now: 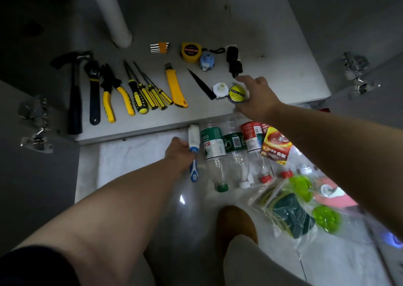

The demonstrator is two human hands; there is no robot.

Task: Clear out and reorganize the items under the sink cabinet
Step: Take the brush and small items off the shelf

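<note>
The cabinet floor (272, 45) carries a row of tools: a hammer (74, 93), a wrench (94, 93), yellow pliers (115, 95), several screwdrivers (145, 93), a yellow utility knife (175, 87) and a tape measure (191, 52). My right hand (258, 98) reaches in and grips a roll of tape with a yellow label (236, 92), next to a white plastic fitting (220, 90). My left hand (181, 154) lies on the floor in front of the cabinet, closed on a blue-and-white brush (193, 152).
A white drain pipe (113, 15) stands at the back left. Open doors with hinges (35, 122) flank both sides. On the tiled floor lie empty plastic bottles (214, 152), a red-yellow packet (275, 146), bagged sponges (287, 216) and green scrubbers (326, 219). My knee (235, 222) is below.
</note>
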